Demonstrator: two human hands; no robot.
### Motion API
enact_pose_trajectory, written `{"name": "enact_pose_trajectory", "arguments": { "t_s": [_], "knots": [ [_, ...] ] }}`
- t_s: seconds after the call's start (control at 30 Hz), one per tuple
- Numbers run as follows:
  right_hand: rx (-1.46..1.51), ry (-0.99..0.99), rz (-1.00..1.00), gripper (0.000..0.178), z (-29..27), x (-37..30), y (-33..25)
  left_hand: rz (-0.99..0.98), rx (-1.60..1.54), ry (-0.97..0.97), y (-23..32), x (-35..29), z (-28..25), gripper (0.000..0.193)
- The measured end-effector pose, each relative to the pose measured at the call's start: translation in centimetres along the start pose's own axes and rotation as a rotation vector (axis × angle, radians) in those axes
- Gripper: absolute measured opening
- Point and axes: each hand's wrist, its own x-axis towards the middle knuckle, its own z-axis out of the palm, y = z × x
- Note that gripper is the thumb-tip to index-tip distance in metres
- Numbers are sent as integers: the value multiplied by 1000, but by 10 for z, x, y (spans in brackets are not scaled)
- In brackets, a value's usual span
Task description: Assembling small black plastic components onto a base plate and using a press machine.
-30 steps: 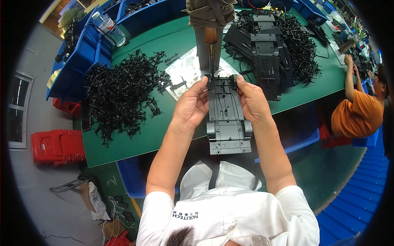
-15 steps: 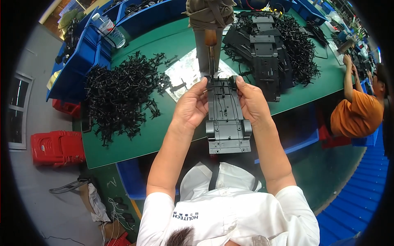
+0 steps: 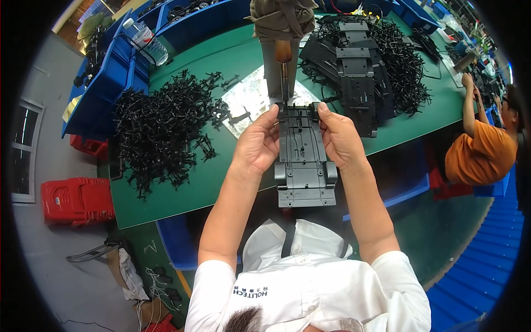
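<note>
Between both hands I hold a black plastic chassis plate (image 3: 303, 149), long and narrow, with raised wheel-arch pieces at its corners. My left hand (image 3: 260, 138) grips its far left corner, thumb on top. At the far right corner my right hand (image 3: 338, 135) grips it the same way. The plate's far end lies beneath the tip of a hanging electric screwdriver (image 3: 284, 69), which is wrapped in grey-brown cloth; whether the tip touches the plate, I cannot tell. The plate's near end juts past the table edge.
Black small plastic parts (image 3: 160, 127) lie heaped on the green table (image 3: 160, 207) at left. More chassis plates (image 3: 357, 83) are stacked at right beside another heap (image 3: 401, 66). Blue bins (image 3: 102, 105), a water bottle (image 3: 146, 41) and a red crate (image 3: 77, 200) stand left. A co-worker (image 3: 478, 152) in orange sits right.
The near end of the chassis plate has swung slightly to the left. Both hands keep their grip at the far corners, almost unmoved.
</note>
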Motion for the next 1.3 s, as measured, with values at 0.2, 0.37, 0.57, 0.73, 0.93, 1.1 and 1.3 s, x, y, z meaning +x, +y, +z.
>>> {"name": "enact_pose_trajectory", "arguments": {
  "t_s": [0.2,0.37,0.57,0.73,0.93,1.1,1.3],
  "knots": [
    [-6,1,3,29,1,-2,-1,7,6,-5,0,0,-1,22],
    [-14,12,7,29,2,-1,-2,-26,-4,15,0,2,-2,24],
    [-34,4,42,29,2,0,3,-36,-10,29,1,-1,-8,24],
    [-38,-9,44,30,3,-1,5,-26,12,43,3,-4,-8,24],
    [-46,6,21,32,5,0,4,-44,-17,32,4,-1,-8,24],
    [-33,3,12,31,4,-3,2,-28,-17,17,2,-1,-7,22],
    [-24,-5,9,30,2,-3,1,-22,-11,31,2,-3,-2,22]
  ]
}}
